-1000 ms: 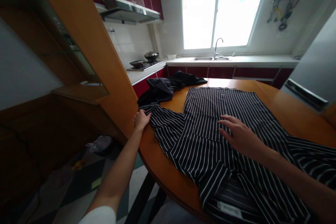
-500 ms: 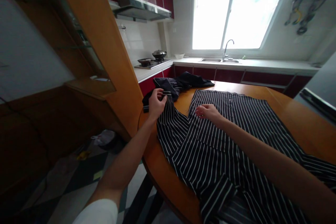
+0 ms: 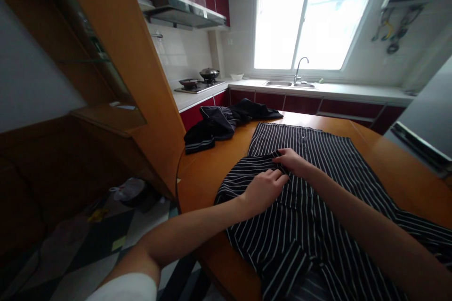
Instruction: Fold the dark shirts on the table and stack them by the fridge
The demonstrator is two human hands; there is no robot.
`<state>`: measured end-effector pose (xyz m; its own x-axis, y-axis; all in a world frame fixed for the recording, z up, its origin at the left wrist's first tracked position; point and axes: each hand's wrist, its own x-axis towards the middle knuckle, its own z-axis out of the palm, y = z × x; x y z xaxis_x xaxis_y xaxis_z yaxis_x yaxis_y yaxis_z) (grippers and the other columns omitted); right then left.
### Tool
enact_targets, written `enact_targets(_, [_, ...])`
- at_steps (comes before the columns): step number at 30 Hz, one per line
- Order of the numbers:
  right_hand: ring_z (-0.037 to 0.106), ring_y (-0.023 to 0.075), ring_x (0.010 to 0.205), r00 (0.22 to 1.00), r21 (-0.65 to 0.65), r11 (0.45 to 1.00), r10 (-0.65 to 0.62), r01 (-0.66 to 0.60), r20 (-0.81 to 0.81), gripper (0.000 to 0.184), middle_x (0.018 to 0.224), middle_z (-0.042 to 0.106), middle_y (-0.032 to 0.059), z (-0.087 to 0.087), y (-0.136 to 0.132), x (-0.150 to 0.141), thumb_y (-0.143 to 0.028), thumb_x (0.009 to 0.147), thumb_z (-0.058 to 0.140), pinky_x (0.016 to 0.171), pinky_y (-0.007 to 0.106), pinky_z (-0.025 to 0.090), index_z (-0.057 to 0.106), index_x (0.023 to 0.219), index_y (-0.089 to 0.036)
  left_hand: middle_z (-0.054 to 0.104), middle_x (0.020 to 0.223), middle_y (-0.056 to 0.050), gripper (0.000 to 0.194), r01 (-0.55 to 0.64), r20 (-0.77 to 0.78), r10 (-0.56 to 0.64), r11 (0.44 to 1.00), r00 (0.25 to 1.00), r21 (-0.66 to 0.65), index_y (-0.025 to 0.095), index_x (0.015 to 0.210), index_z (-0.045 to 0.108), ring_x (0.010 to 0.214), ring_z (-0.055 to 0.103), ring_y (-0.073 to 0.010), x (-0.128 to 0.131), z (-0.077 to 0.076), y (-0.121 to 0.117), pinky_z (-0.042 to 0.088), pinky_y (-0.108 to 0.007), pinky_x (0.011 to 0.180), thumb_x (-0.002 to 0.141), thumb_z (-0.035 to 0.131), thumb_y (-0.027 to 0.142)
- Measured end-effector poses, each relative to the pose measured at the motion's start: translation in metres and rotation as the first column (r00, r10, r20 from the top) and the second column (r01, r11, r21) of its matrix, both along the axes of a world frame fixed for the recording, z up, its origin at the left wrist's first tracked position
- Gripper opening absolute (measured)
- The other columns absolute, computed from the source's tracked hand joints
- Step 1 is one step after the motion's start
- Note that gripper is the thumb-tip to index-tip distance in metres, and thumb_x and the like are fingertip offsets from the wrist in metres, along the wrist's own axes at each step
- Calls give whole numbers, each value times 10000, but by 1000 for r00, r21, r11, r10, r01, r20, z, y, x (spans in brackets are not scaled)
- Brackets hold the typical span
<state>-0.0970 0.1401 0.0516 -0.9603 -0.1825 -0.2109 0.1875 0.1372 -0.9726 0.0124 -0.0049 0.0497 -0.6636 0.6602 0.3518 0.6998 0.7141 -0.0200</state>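
One tabletop (image 3: 205, 169) in front of you, and your striped shirt (image 3: 310, 216) covers a big chunk of it; it's lying spread out, far edge toward the window (image 3: 318, 19), collar end nearest you. Next down in size is the dark garment (image 3: 222, 122), bunched at the far left; that hasn't budged in the last second. What did change is the left-side sleeve (image 3: 243, 176); half a second ago it stretched out toward that dark pile, now it's doubled back over the shirt's body; I'd call that side brought in, while the other sleeve (image 3: 420, 225) sticks out to the right. As for your hands, they've come close together over the shirt; your left hand (image 3: 264, 190) looks pinched on the sleeve near its end, your right hand (image 3: 293, 161) is gripping just beyond it; smallest bit is the cuff (image 3: 274, 154), caught between them, exact finger placement partly hidden.
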Motion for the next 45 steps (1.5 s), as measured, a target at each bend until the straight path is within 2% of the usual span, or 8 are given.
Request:
enact_targets(5, [669, 155, 577, 998, -99, 995, -6, 12, 59, 115, 653, 702, 27, 4, 6, 3, -55, 764, 713, 519, 235, 555, 649, 797, -146, 499, 1400, -115, 591, -177, -45, 175, 983, 984, -41, 188, 1497, 352, 1294, 442, -288, 33, -8, -33, 405, -443, 1049, 934, 529, 147])
enact_targets(9, [695, 171, 614, 989, -105, 990, -78, 91, 122, 161, 671, 713, 50, 22, 8, -1, -68, 804, 701, 567, 248, 596, 658, 944, -134, 516, 1349, -112, 703, -328, 22, 328, 945, 944, -6, 196, 1506, 358, 1219, 461, -293, 42, -13, -73, 433, -457, 1004, 845, 541, 45])
enact_targets(16, [704, 177, 604, 995, -130, 988, -69, 79, 78, 176, 698, 720, 60, 64, 8, -10, -49, 847, 655, 587, 280, 619, 635, 1008, -118, 528, 1164, -92, 727, -360, 160, 328, 895, 931, 265, 200, 1471, 424, 1094, 504, -256, 47, -26, -114, 475, -443, 987, 782, 560, 11])
enact_targets(22, [695, 182, 562, 997, -70, 997, -28, 32, 67, 70, 693, 719, 63, 79, 32, -17, -70, 860, 667, 564, 303, 611, 643, 850, -136, 569, 1077, -39, 552, -184, 295, 46, 869, 954, 459, 240, 1288, 581, 1000, 578, -172, 61, -34, -121, 510, -319, 934, 816, 496, -34])
enact_targets(34, [670, 164, 545, 980, 111, 991, -93, 74, 175, 125, 668, 714, 59, 13, 70, -10, -55, 840, 637, 548, 274, 585, 661, 766, -153, 648, 1107, -83, 226, 146, 398, -368, 861, 840, 486, 196, 1179, 666, 1006, 622, -164, 67, -19, -119, 505, -268, 899, 970, 579, 186])
enact_targets(38, [668, 164, 546, 980, 108, 992, -91, 72, 179, 131, 658, 710, 48, 10, 78, -10, -61, 840, 636, 550, 276, 583, 660, 760, -162, 686, 1078, -82, 206, 88, 360, -325, 836, 875, 541, 189, 1092, 702, 992, 646, -171, 40, -8, -128, 503, -277, 889, 996, 521, 208])
enact_targets(41, [666, 166, 543, 983, 119, 992, -60, 40, 174, 101, 662, 712, 46, 9, 83, -10, -93, 837, 659, 541, 276, 582, 661, 767, -166, 716, 1037, -76, 230, -110, 345, -126, 800, 930, 589, 180, 1053, 715, 961, 665, -186, -8, -7, -136, 506, -287, 864, 991, 502, 241])
enact_targets(45, [677, 167, 571, 989, 115, 993, -37, 20, 145, 70, 667, 714, 48, 8, 85, -11, -122, 834, 681, 559, 265, 587, 655, 784, -162, 715, 1138, -96, 271, -179, 447, -108, 814, 888, 553, 146, 1159, 682, 966, 656, -191, -82, -16, -128, 497, -297, 867, 940, 541, 221])
